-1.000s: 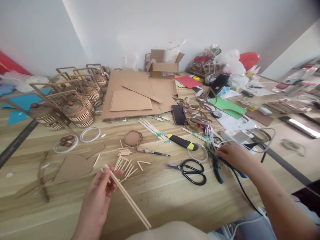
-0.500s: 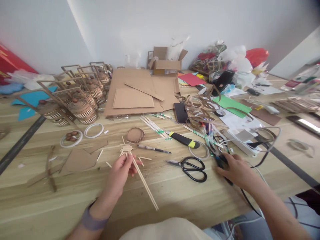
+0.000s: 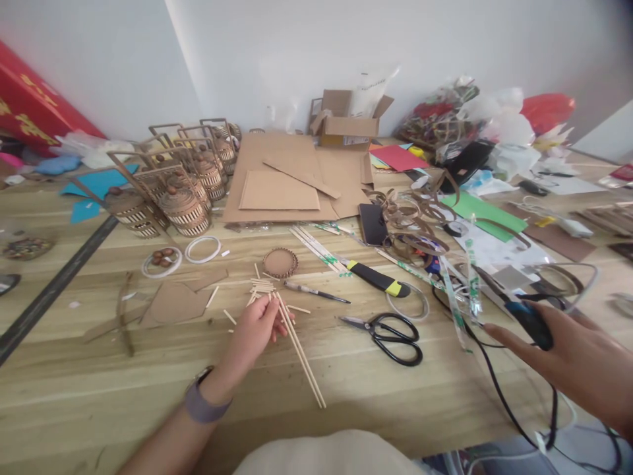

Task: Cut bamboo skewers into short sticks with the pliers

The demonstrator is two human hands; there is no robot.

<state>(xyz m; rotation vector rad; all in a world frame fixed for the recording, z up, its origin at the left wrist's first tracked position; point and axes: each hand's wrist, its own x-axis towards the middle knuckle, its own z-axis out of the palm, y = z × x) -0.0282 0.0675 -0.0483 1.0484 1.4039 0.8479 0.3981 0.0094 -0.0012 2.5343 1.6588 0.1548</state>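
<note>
My left hand [image 3: 254,328] rests on the wooden table [image 3: 346,396], its fingers closed on two long thin wooden sticks [image 3: 302,356] that slant toward me. Just beyond its fingertips lies a heap of short cut stick pieces [image 3: 260,288]. My right hand [image 3: 578,359] is raised at the right and grips a blue-handled tool [image 3: 530,321] with a black cable [image 3: 499,389] trailing off the front edge. Black scissors [image 3: 390,333] lie between the two hands.
A yellow-black utility knife [image 3: 376,280], a thin pen-like tool [image 3: 316,292], a round cardboard disc [image 3: 279,262] and flat cardboard sheets [image 3: 284,181] lie further back. Woven cardboard baskets [image 3: 173,191] stand at the left. A phone [image 3: 372,224], curled strips and clutter fill the right.
My left hand moved forward and set the long sticks down near the short pieces. My right hand lifted the blue-handled tool off the table and drew it right, toward me.
</note>
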